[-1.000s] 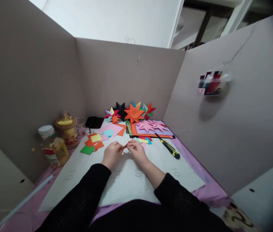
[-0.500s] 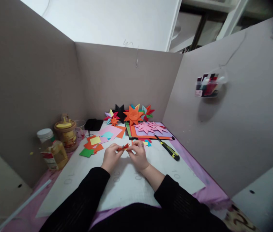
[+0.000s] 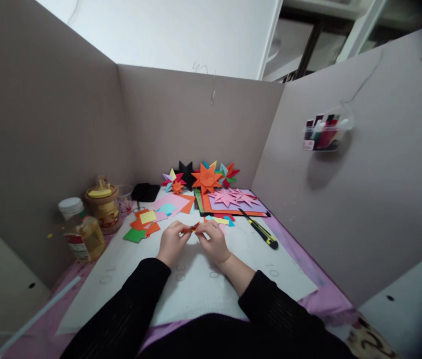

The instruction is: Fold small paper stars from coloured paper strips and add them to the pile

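Between my fingertips is a small folded paper piece (image 3: 191,228), mostly red-orange, above the white board (image 3: 196,299). My left hand (image 3: 173,243) pinches its left side, and my right hand (image 3: 214,243) pinches its right side. Much of the piece is covered by fingers. Left of my hands lie loose paper squares, among them a green one (image 3: 134,236) and a yellow one (image 3: 147,217). Behind my right hand are small paper strips (image 3: 221,221). A yellow and black cutter (image 3: 261,231) rests on the right of the board.
Folded stars, including a big orange one (image 3: 207,178), stand by the back partition. Pink stars (image 3: 226,197) lie on stacked sheets. At left are a bottle (image 3: 84,237), a brown jar (image 3: 103,209) and a clear cup (image 3: 124,193). A plastic holder (image 3: 323,132) hangs on the right partition.
The fingers of my right hand have curled slightly further over the paper piece, and less of it shows. Both hands stay in nearly the same place.
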`<state>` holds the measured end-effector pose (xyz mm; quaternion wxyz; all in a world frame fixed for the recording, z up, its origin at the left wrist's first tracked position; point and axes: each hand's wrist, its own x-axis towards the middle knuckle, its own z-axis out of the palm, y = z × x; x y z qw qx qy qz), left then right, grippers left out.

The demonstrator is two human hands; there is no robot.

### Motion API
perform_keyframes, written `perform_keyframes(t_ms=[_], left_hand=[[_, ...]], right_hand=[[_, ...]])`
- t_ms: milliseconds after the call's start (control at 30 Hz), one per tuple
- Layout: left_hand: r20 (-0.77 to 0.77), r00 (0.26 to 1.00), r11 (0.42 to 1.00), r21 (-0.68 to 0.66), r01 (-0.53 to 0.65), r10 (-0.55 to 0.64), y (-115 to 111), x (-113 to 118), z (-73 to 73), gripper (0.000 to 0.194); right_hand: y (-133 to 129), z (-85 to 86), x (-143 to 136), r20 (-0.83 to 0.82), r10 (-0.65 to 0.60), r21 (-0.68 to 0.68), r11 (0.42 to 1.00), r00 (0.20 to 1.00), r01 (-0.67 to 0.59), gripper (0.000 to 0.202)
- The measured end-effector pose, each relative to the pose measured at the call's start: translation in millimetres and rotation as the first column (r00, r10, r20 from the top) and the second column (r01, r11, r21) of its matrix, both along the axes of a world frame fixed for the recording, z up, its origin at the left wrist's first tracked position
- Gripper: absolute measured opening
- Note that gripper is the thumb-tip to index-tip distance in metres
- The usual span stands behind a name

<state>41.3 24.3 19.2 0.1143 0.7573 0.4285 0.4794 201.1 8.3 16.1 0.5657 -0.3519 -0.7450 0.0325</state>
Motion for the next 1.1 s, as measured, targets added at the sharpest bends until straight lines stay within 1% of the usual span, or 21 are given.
perform_keyframes(t_ms=[133,267,367,533,767,933,1100], left_hand=[[-0.057,0.998,1.0,0.018,0.008,-0.007,-1.3,-0.3,1.3,0.01],[-0.122,0.992,0.999,0.037,-0.014,0.018,-2.3,-0.1,1.9,0.01],[-0.139,0.99,0.999,0.038,-0.026,0.031,-2.4,0.1,2.1,0.01],[-0.13,0.991,1.0,0.02,-0.013,0.016,-2.2,0.1,3.0,0.01],[-0.05,0.999,0.999,-0.036,0.005,-0.007,-0.9,2.1,0.8,0.01],[0.016,1.0,0.996,-0.088,0.008,-0.007,1.0,2.6,-0.6,0.008],[0.032,0.999,0.994,-0.106,0.022,-0.019,0.8,2.3,-0.7,0.006]], right_hand=[[0.0,0.2,-0.5,-0.03,-0.06,-0.051,0.997,0.998,0.059,0.01],[2.7,-2.5,-2.1,-0.081,-0.106,-0.138,0.986,0.991,0.095,0.003],[5.3,-5.4,-2.2,-0.107,-0.121,-0.169,0.98,0.987,0.102,0.004],[5.7,-4.8,-0.8,-0.057,-0.097,-0.107,0.99,0.994,0.091,0.007],[4.3,-0.2,0.2,0.014,-0.058,-0.029,0.998,0.998,0.059,0.009],[3.8,0.0,0.4,0.058,-0.055,-0.023,0.998,0.997,0.057,0.009],[1.7,1.0,-0.3,0.107,-0.088,-0.029,0.995,0.99,0.091,0.009]])
